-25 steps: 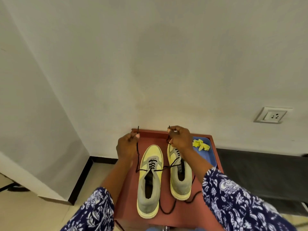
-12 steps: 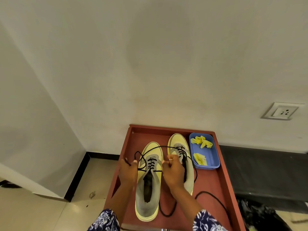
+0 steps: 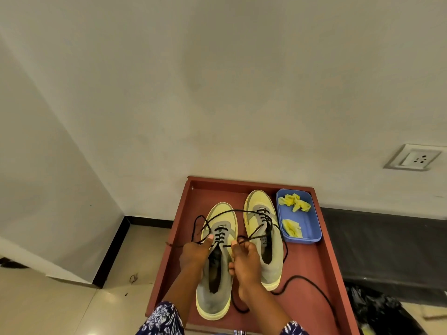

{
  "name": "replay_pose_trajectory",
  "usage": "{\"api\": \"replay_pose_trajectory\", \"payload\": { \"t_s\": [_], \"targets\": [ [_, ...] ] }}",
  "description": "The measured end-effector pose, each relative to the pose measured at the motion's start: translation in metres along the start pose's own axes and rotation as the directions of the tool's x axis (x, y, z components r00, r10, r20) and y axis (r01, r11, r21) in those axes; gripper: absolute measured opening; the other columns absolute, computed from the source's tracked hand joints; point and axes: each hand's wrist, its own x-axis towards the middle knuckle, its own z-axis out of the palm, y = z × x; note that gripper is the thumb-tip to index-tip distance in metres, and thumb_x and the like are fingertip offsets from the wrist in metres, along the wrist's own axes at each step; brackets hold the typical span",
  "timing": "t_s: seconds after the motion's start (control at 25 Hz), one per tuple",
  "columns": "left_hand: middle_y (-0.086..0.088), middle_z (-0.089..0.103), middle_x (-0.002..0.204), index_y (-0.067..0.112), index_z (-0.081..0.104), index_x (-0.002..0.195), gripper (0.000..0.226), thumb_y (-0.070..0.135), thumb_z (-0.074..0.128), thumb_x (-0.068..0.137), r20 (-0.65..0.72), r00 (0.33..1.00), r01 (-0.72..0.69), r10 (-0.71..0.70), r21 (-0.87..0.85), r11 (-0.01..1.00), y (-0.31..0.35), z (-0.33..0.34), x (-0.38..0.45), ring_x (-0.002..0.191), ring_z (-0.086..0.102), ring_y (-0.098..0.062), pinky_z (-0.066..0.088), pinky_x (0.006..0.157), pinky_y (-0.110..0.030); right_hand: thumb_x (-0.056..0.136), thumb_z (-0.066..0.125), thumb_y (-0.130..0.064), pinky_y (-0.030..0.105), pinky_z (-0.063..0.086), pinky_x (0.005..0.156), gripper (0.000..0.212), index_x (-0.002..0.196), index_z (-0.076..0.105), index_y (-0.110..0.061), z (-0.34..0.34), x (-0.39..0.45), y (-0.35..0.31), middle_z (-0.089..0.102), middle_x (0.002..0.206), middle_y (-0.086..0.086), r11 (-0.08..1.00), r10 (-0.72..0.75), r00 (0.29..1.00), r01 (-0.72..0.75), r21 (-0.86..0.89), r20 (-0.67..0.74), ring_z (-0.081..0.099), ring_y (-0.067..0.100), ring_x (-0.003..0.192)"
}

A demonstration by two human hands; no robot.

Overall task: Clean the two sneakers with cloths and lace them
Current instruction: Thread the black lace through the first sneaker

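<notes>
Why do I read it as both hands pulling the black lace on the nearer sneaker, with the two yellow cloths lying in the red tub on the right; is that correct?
Not quite: the tub is blue, not red; the red thing is the tray beneath it. The head view shows this. The rest holds: the left hand and right hand pinch the black lace of the nearer sneaker, and both yellow cloths lie in that tub.

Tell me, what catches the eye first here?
Two yellow-and-grey sneakers side by side on a red tray against the wall. Both hands, left hand and right hand, pinch the black lace over the left sneaker; the right sneaker sits beside a blue tub of yellow cloths.
</notes>
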Motion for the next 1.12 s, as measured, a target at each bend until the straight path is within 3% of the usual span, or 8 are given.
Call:
{"api": "replay_pose_trajectory", "payload": {
  "t_s": [0.12,0.24,0.48,0.68,0.84,0.92,1.04,1.12],
  "targets": [
    [-0.014,0.066,0.083,0.009,0.063,0.073,0.016,0.017,0.062,0.087,0.077,0.994,-0.063,0.083,-0.232,0.971,0.004,0.002,-0.005,0.08,0.062,-0.026,0.052,0.081,-0.041,0.093,0.053,-0.02,0.029,0.039,0.049,0.01,0.088,0.053,-0.012,-0.001,0.002,-0.007,0.048,0.06,-0.002,0.999,-0.03,1.0,0.03,0.011,0.008,0.043,0.013,0.049],
    [-0.011,0.07,0.084,0.011,0.068,0.079,0.009,0.011,0.062,0.087,0.116,0.97,-0.165,0.215,-0.339,0.926,0.006,-0.001,-0.014,0.083,0.066,-0.023,0.053,0.081,-0.037,0.091,0.056,-0.026,0.031,0.043,0.064,0.013,0.086,0.057,-0.014,-0.001,0.01,-0.009,0.051,0.059,-0.006,0.995,-0.07,0.996,0.074,-0.068,0.06,0.047,0.011,0.056],
    [-0.006,0.072,0.077,0.016,0.072,0.075,0.015,0.021,0.063,0.086,0.101,0.935,-0.318,0.341,-0.191,0.929,-0.002,-0.01,-0.005,0.081,0.068,-0.026,0.055,0.082,-0.045,0.093,0.053,-0.027,0.03,0.043,0.068,0.015,0.081,0.055,-0.017,0.003,0.018,-0.014,0.054,0.062,-0.003,0.994,-0.07,0.991,0.079,-0.08,0.115,0.053,0.011,0.062],
    [-0.01,0.071,0.079,0.013,0.07,0.075,0.019,0.019,0.058,0.089,0.074,0.949,-0.283,0.307,-0.233,0.93,-0.007,-0.011,0.0,0.084,0.067,-0.031,0.053,0.084,-0.049,0.097,0.044,-0.019,0.031,0.048,0.064,0.016,0.084,0.05,-0.012,0.003,0.016,-0.018,0.056,0.074,0.005,0.999,0.009,0.996,-0.013,0.051,0.088,0.059,0.02,0.073],
    [-0.01,0.065,0.074,0.005,0.064,0.079,0.021,0.012,0.05,0.093,0.128,0.961,-0.17,0.243,-0.417,0.893,-0.002,-0.009,-0.009,0.073,0.062,-0.023,0.052,0.07,-0.034,0.098,0.039,-0.015,0.033,0.046,0.062,0.019,0.081,0.047,-0.014,0.004,0.015,-0.019,0.054,0.073,0.006,0.996,0.029,0.996,-0.036,0.078,0.09,0.058,0.022,0.072],
    [-0.01,0.065,0.077,0.004,0.063,0.082,0.02,0.013,0.05,0.094,0.164,0.947,-0.2,0.277,-0.374,0.906,0.001,-0.011,-0.008,0.074,0.063,-0.022,0.052,0.069,-0.032,0.098,0.042,-0.019,0.031,0.041,0.058,0.021,0.078,0.045,-0.014,0.005,0.015,-0.019,0.049,0.068,0.005,1.0,-0.008,0.993,0.006,0.024,0.117,0.05,0.021,0.067],
    [-0.008,0.071,0.087,0.01,0.068,0.088,0.018,0.022,0.055,0.091,0.208,0.901,-0.368,0.38,-0.097,0.925,0.005,-0.012,-0.003,0.085,0.067,-0.023,0.055,0.081,-0.04,0.094,0.05,-0.026,0.032,0.037,0.059,0.027,0.068,0.046,-0.023,0.005,0.016,-0.024,0.045,0.059,-0.001,0.975,-0.127,0.973,0.158,-0.155,0.194,0.043,0.018,0.061],
    [-0.003,0.071,0.086,0.014,0.072,0.094,0.017,0.024,0.058,0.089,0.21,0.878,-0.449,0.431,0.044,0.893,0.009,-0.011,-0.005,0.081,0.066,-0.015,0.055,0.079,-0.031,0.092,0.053,-0.026,0.031,0.036,0.061,0.033,0.06,0.05,-0.031,0.005,0.016,-0.03,0.046,0.054,-0.008,0.944,-0.182,0.954,0.237,-0.23,0.238,0.044,0.013,0.056]
  ]
}}
